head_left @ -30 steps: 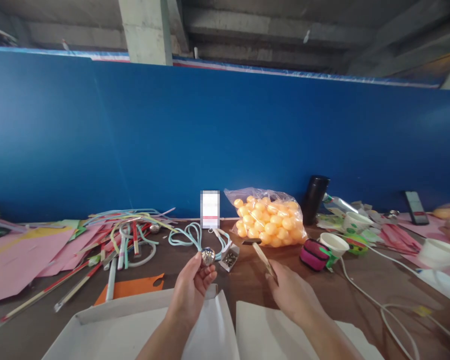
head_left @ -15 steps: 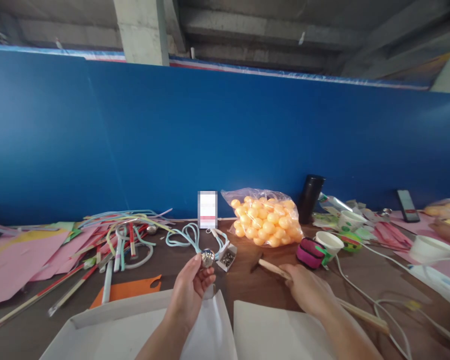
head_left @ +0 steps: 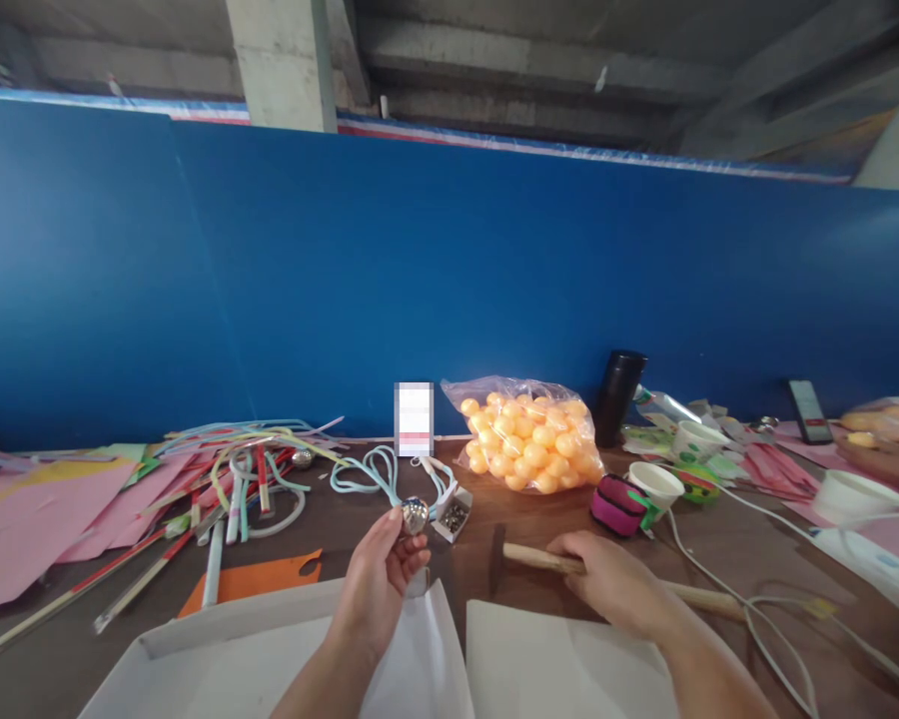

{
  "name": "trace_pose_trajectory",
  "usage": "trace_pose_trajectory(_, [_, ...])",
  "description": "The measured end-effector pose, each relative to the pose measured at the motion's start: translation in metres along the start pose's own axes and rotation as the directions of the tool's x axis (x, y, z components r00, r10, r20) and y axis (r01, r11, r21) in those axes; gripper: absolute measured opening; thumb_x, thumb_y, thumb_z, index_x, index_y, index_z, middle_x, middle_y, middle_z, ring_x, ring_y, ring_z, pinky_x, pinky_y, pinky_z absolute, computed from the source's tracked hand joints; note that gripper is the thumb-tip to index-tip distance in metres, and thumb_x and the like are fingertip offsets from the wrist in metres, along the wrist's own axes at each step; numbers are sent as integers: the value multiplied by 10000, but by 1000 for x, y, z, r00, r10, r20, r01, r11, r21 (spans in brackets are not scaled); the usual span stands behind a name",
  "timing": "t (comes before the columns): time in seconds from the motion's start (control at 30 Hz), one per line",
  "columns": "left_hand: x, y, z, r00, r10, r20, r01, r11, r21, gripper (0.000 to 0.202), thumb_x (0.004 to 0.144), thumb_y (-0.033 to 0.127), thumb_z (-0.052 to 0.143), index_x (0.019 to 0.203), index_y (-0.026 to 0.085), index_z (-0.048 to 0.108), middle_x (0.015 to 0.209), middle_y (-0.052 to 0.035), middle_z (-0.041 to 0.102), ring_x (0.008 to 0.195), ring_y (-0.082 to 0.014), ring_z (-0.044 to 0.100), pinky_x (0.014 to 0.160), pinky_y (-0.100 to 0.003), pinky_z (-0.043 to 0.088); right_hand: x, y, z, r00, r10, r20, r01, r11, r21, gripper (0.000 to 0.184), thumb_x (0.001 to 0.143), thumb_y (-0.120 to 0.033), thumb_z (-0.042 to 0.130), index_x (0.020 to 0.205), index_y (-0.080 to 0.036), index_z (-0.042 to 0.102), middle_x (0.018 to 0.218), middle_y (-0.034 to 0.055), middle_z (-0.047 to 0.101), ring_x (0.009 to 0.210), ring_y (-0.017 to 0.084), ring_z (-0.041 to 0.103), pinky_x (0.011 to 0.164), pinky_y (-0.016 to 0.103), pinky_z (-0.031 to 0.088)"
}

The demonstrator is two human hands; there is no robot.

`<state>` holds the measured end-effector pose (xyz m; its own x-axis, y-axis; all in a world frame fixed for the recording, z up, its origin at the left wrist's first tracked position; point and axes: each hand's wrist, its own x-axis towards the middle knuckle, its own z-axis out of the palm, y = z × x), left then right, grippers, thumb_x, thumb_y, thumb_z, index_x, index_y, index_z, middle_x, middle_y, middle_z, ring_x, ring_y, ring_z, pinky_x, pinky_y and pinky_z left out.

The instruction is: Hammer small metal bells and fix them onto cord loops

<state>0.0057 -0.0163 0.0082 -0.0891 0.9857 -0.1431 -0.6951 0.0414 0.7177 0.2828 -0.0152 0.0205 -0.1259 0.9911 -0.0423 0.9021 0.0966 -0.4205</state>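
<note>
My left hand is closed, pinching a shiny silver ball between thumb and fingers above the rear edge of an open white box. In my right hand is a hammer, gripped by its wooden handle; the dark head points left and the handle's end sticks out behind the wrist. Just right of the silver ball stands a small open box of tiny metal pieces. Light blue cord lies looped behind my left hand.
Behind the hands lies a clear bag of orange balls, beside a black bottle. A magenta pouch and paper cups stand right, with a white cable. Coloured papers and tubes cover the left. A blue partition rises behind.
The hammer has come down and to the left, and its handle now lies more level. My right hand has shifted slightly with it. My left hand and the silver ball stay put.
</note>
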Motion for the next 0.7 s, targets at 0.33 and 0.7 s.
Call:
trace_pose_trajectory(0.33, [1,1,0,1000,-4,3,4,1000,8,198,731,280,674,841,128,612,742,-24,591,608,-96,577,558,-216,524,4,-18,13,994,-72,-80,88,971,221,239,747,-265,553,962,-220,648,952,31,690,870,189,628,759,262,449])
trace_pose_trajectory(0.7, [7,-6,-5,1000,12,19,-12,1000,0,233,726,292,678,876,127,614,779,-50,628,608,-101,584,545,-217,521,34,-87,17,964,-125,-234,110,991,-75,233,862,-282,436,873,-250,666,910,10,697,856,174,623,702,245,412])
